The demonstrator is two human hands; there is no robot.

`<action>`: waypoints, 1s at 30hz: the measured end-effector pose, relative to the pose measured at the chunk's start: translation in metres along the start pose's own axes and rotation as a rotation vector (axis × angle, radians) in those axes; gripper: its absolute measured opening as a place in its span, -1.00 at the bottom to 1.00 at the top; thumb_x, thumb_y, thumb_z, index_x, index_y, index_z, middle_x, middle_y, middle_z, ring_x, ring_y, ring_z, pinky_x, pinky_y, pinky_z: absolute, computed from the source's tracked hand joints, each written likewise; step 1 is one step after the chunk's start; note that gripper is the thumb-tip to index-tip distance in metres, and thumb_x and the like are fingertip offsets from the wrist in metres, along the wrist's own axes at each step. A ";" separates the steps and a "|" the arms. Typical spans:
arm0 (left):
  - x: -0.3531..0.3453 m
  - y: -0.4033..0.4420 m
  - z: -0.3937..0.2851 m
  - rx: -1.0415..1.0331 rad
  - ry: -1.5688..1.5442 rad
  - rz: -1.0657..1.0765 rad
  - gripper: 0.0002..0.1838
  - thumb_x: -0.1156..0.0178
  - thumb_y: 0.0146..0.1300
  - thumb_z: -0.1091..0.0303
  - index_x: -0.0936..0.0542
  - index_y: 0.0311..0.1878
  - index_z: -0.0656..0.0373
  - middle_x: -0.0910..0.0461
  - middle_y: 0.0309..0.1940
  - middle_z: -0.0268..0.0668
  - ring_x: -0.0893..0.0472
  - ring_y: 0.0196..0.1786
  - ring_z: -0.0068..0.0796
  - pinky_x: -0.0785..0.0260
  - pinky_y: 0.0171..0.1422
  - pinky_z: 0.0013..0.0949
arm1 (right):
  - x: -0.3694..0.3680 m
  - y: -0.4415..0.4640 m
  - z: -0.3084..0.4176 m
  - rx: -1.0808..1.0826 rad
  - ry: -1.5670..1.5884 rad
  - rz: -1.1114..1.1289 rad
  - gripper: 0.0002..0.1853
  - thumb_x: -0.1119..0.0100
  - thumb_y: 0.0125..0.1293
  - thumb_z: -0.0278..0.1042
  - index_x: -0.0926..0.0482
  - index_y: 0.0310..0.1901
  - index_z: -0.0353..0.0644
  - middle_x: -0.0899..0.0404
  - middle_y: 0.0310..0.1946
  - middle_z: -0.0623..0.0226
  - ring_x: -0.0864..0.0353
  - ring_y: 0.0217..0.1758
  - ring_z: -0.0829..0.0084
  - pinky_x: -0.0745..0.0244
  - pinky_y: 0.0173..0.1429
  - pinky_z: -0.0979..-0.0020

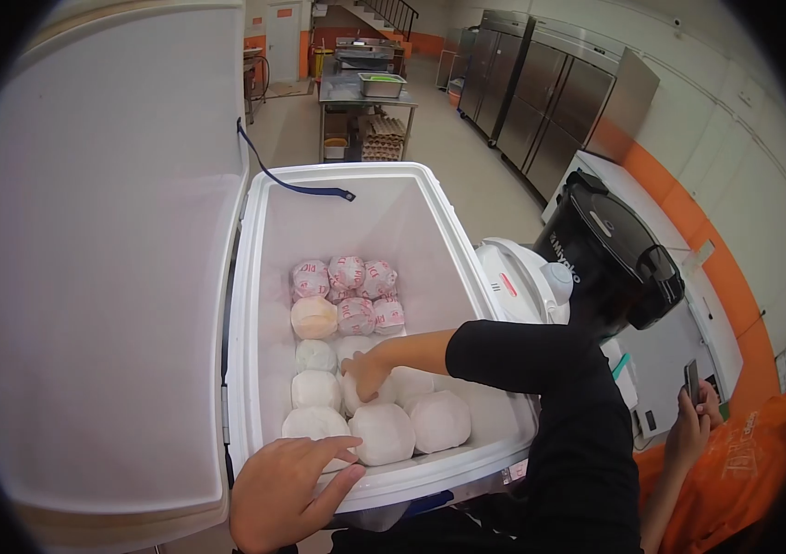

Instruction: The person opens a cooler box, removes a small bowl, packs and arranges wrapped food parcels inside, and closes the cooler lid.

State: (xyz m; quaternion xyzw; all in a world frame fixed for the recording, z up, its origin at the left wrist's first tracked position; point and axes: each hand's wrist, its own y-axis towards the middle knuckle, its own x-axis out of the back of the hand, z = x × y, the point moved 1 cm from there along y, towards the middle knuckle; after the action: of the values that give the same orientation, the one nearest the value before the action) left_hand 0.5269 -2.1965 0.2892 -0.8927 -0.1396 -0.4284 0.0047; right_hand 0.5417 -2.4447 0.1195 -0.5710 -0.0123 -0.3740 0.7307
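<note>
My right hand [368,374] reaches down into a white cooler box [453,249], its fingers bent onto a round white-wrapped bundle [353,398] in the middle. At the front left rim, my left hand [293,480] is open, thumb and fingers apart. Its fingertips lie over the edge of a white bundle [314,424] and close to another large white bundle [383,435]. Several more white bundles sit around them. Farther back are a peach-coloured bundle [314,318] and several balls in red-printed wrappers [347,274].
The cooler's lid [125,231] stands raised on the left, with a dark strap [296,185]. To the right are a black Miyako container [610,245] and a white appliance [518,286]. A person in orange holds a phone [691,380] at lower right.
</note>
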 end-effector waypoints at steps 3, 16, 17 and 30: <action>0.001 0.002 0.001 -0.023 -0.008 0.000 -0.72 -0.12 0.19 0.20 -0.59 -0.11 0.13 -0.65 -0.36 -0.28 -0.61 -0.28 -0.24 -0.39 -0.13 -0.31 | -0.007 0.016 -0.001 0.068 0.020 -0.066 0.04 -0.23 -0.29 -0.33 0.03 0.36 -0.10 -0.17 0.21 -0.05 -0.29 0.23 -0.02 -0.40 0.13 0.10; 0.000 0.004 -0.003 -0.008 -0.030 0.030 -0.72 -0.06 0.20 0.29 -0.56 -0.09 0.23 -0.65 -0.31 -0.23 -0.58 -0.20 -0.19 -0.34 -0.04 -0.28 | -0.017 -0.311 -0.003 0.579 0.292 -0.595 -0.76 0.09 0.34 -0.43 -0.50 -0.07 -0.34 -0.59 -0.17 0.14 -0.59 -0.14 0.39 -0.46 -0.11 0.44; 0.006 0.004 -0.006 0.005 -0.036 0.067 -0.70 -0.03 0.26 0.27 -0.55 -0.05 0.23 -0.63 -0.26 -0.19 -0.57 -0.15 -0.17 -0.33 0.00 -0.28 | -0.045 -0.330 -0.037 0.691 0.329 -0.589 -0.77 0.10 0.35 -0.47 -0.53 -0.09 -0.36 -0.61 -0.22 0.14 -0.61 -0.18 0.41 -0.46 -0.12 0.50; -0.005 0.011 -0.016 0.031 -0.046 0.044 -0.72 -0.08 0.14 0.30 -0.58 -0.14 0.22 -0.66 -0.37 -0.25 -0.59 -0.24 -0.22 -0.34 -0.08 -0.31 | -0.393 -0.197 -0.348 -1.266 0.593 -0.986 0.15 -0.57 -0.47 0.10 -0.20 0.27 -0.03 -0.21 0.21 -0.01 -0.32 0.20 -0.05 -0.36 0.19 0.06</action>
State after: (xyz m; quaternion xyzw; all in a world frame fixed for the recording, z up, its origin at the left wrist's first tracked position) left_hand 0.5150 -2.2099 0.2966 -0.9051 -0.1263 -0.4053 0.0246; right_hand 0.0060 -2.5428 -0.0143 -0.6796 0.1435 -0.7194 0.0008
